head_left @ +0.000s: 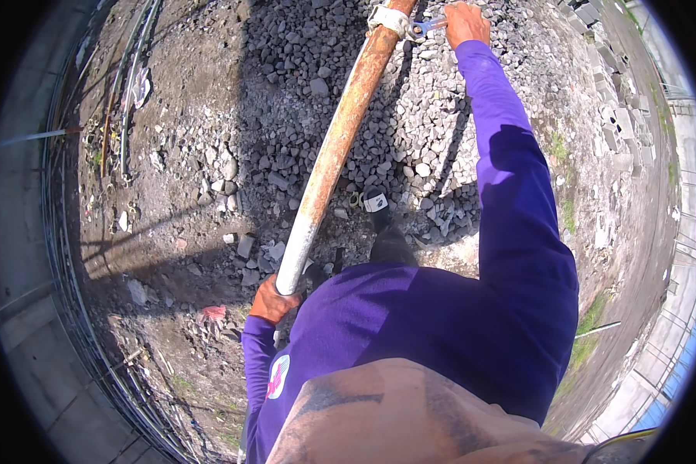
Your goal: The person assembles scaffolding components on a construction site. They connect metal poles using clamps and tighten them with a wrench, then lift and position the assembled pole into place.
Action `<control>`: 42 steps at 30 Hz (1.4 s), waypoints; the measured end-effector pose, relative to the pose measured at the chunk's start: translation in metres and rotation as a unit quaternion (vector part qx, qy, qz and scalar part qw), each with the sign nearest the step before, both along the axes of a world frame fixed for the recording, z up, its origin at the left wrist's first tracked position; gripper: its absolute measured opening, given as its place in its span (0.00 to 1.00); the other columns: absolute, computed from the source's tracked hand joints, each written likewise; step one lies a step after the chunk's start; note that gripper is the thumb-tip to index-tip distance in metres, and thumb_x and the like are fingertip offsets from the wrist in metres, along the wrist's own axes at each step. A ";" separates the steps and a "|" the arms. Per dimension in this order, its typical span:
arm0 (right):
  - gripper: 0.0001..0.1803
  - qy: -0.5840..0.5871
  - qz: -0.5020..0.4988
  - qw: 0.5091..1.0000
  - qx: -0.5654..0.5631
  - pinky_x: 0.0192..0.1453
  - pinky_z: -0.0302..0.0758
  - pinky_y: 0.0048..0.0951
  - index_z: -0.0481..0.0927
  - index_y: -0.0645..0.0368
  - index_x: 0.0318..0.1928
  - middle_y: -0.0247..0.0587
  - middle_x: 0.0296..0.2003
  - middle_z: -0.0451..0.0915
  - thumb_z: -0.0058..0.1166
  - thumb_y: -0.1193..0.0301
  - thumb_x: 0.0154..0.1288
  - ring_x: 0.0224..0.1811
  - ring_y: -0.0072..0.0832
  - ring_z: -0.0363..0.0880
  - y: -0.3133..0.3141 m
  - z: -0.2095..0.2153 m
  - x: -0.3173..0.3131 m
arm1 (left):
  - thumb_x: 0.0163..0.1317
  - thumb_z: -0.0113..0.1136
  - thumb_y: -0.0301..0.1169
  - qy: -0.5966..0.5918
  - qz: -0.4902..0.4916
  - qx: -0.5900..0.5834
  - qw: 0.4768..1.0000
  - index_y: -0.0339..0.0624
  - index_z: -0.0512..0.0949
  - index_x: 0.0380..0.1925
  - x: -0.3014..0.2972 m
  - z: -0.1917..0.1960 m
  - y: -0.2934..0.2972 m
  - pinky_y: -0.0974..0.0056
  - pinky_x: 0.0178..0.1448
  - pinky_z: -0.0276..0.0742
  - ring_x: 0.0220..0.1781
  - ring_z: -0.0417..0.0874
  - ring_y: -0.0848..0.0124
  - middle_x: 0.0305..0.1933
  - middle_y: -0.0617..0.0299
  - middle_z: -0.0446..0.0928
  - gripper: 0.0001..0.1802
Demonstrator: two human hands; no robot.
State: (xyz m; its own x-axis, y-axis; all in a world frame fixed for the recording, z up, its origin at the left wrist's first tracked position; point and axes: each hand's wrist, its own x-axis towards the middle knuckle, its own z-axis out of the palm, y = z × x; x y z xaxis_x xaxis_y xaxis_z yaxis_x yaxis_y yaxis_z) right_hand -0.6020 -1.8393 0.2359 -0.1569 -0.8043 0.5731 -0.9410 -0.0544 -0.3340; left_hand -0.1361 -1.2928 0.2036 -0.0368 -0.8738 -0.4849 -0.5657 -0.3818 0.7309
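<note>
A long steel pipe (336, 143) runs from the lower middle of the view up toward the top edge. Its surface is rough and rust-orange along most of its length, turning pale and smoother-looking grey near the lower end. Near the top, a pale metal clamp (387, 17) wraps around the pipe.

The left hand (271, 303) is closed around the lower, grey end of the pipe, fingers curled tight about it. The right hand (465, 22), at the end of a fully stretched arm in a purple long sleeve (518, 201), grips the handle of a silvery open-end wrench (427, 27), whose head sits at the clamp just beside the pipe.

Below lies bare, compacted brown dirt (178, 155) and a heap of angular grey crushed stone (410, 139), lumpy and sharp-edged. The person's dark shoe (379, 213), carrying a small white patch, stands among the stones next to the pipe. A round white-and-red badge (278, 377) sits on the left sleeve near the elbow. Along the left edge, thin dark steel rods (69, 309) curve beside a grey concrete surface. Pale rectangular paving blocks (615, 116) lie scattered at the upper right.
</note>
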 end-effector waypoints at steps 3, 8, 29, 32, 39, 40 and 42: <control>0.09 0.223 0.059 0.969 0.085 0.53 0.77 0.54 0.81 0.49 0.48 0.43 0.40 0.87 0.53 0.65 0.71 0.47 0.48 0.84 0.072 -0.005 0.015 | 0.48 0.71 0.36 -0.014 -0.016 0.005 1.000 0.31 0.80 0.45 0.006 -0.010 0.000 0.56 0.46 0.83 0.38 0.89 0.56 0.36 0.45 0.85 0.25; 0.16 -0.040 0.076 0.952 0.292 0.44 0.77 0.57 0.70 0.56 0.53 0.56 0.32 0.83 0.55 0.66 0.69 0.35 0.56 0.84 0.197 -0.018 0.079 | 0.50 0.71 0.37 -0.023 -0.025 0.013 0.999 0.30 0.80 0.44 0.016 -0.031 -0.002 0.56 0.46 0.84 0.38 0.89 0.52 0.36 0.43 0.85 0.25; 0.23 0.013 -0.080 0.994 0.074 0.63 0.75 0.48 0.85 0.57 0.54 0.57 0.53 0.84 0.48 0.56 0.71 0.59 0.51 0.80 -0.011 0.024 0.007 | 0.49 0.71 0.38 -0.021 -0.002 0.002 1.000 0.29 0.80 0.43 0.000 -0.022 0.010 0.53 0.45 0.83 0.38 0.88 0.48 0.35 0.39 0.84 0.26; 0.15 0.267 0.073 0.961 0.013 0.64 0.72 0.49 0.86 0.48 0.51 0.42 0.54 0.81 0.51 0.62 0.72 0.63 0.44 0.75 0.017 0.018 0.005 | 0.49 0.71 0.38 -0.013 -0.004 0.009 1.000 0.29 0.79 0.44 0.001 -0.025 0.010 0.53 0.45 0.83 0.38 0.88 0.48 0.35 0.39 0.84 0.26; 0.19 0.084 0.107 0.953 0.271 0.49 0.78 0.50 0.84 0.58 0.47 0.49 0.35 0.85 0.49 0.55 0.76 0.40 0.48 0.83 0.103 -0.033 0.035 | 0.48 0.73 0.38 -0.041 -0.007 0.009 0.999 0.29 0.79 0.45 0.005 -0.019 0.002 0.54 0.46 0.83 0.40 0.89 0.51 0.37 0.41 0.84 0.28; 0.21 0.024 0.118 0.961 0.250 0.46 0.78 0.49 0.83 0.59 0.47 0.50 0.32 0.84 0.49 0.54 0.76 0.36 0.48 0.83 0.114 -0.039 0.044 | 0.48 0.73 0.38 -0.034 -0.002 0.015 0.999 0.29 0.79 0.45 0.005 -0.017 0.002 0.54 0.47 0.83 0.41 0.89 0.51 0.38 0.41 0.84 0.28; 0.22 -0.103 0.124 0.957 0.239 0.43 0.78 0.47 0.83 0.61 0.46 0.51 0.29 0.83 0.50 0.53 0.76 0.33 0.46 0.82 0.125 -0.038 0.055 | 0.48 0.73 0.39 -0.029 0.000 0.000 1.000 0.29 0.79 0.45 0.004 -0.016 0.002 0.54 0.48 0.83 0.42 0.88 0.51 0.38 0.40 0.84 0.28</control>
State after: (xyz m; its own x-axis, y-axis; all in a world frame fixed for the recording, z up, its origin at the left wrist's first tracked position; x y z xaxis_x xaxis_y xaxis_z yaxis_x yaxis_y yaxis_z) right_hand -0.5473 -1.7139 0.1984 0.0034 -0.9942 0.1075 -0.8300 -0.0628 -0.5542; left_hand -0.1317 -1.2908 0.1875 -0.0086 -0.8739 -0.4860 -0.6071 -0.3816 0.6970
